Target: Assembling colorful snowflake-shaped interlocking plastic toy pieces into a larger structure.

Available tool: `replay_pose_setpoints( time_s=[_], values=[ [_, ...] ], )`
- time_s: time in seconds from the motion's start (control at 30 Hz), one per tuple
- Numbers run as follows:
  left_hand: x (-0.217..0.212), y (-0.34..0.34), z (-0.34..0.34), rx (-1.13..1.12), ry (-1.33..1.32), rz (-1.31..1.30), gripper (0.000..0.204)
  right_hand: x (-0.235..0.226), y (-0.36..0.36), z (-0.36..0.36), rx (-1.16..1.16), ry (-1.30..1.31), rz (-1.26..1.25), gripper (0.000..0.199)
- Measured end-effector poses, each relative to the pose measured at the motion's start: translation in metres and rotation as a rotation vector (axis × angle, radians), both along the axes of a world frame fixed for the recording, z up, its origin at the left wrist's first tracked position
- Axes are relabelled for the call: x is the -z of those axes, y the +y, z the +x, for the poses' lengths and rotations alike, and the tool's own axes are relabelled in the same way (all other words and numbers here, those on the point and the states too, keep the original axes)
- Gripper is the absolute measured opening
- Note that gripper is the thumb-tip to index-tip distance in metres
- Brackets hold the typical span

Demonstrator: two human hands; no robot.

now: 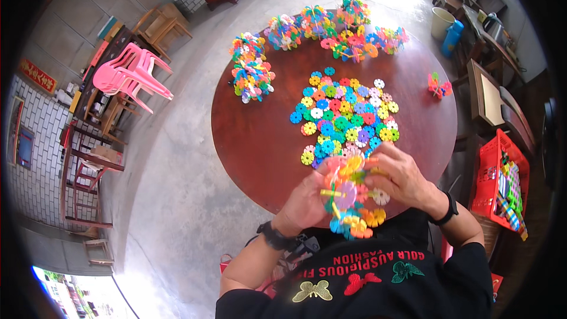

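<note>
A: Start from the left. What surrounds the table?

B: A stack of pink plastic chairs (134,74) stands on the concrete floor (177,159), well apart from the round brown table (260,136). Wooden chairs and a dark cabinet line the tiled wall beyond them.

A: And on the table?

B: At its far left edge lies a built cluster of snowflake pieces (251,68); more built clusters (331,26) curve along the far rim. In the middle lies a loose pile of flat discs (345,115), and a small assembly (439,87) sits alone near the right edge.

A: The hands?

B: The left hand (306,201) is curled around the lower left of a multicoloured assembly (349,192), which is held above the near table edge, just in front of the loose pile. The right hand (400,176) is closed over its upper right, fingers bent onto the pieces.

A: What is hard to see?

B: The assembly covers the fingertips of both hands, and the near rim of the table is hidden behind hands and chest. To the right, a red crate (493,177) of coloured items is partly cut off by the dark rim.
</note>
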State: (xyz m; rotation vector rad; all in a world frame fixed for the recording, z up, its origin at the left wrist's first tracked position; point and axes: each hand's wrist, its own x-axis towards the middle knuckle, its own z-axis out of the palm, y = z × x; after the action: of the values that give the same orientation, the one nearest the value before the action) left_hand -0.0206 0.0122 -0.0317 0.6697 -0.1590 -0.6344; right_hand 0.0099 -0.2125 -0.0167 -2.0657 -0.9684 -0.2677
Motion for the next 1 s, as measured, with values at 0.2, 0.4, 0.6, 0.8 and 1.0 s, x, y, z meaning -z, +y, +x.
replay_pose_setpoints(
  time_s=[0.2,0.4,0.6,0.8,1.0],
  values=[
    [-0.031,0.003,-0.004,0.164,-0.333,0.269,0.070,-0.045,0.011,-0.010,-0.215,-0.206,-0.077,0.032],
    [-0.056,0.000,-0.001,0.253,-0.057,0.230,0.062,-0.046,0.006,-0.013,-0.050,-0.234,-0.133,0.036],
    [-0.066,-0.005,-0.001,0.399,-0.109,0.381,0.049,-0.053,0.004,-0.011,-0.284,-0.253,-0.323,0.028],
    [-0.082,0.005,-0.010,0.552,-0.178,0.377,0.046,-0.078,0.004,-0.022,-0.436,-0.416,-0.248,0.023],
    [-0.073,0.049,-0.023,0.080,-0.042,0.554,0.030,-0.082,-0.055,-0.014,-0.156,-0.269,0.107,0.022]
  ],
)
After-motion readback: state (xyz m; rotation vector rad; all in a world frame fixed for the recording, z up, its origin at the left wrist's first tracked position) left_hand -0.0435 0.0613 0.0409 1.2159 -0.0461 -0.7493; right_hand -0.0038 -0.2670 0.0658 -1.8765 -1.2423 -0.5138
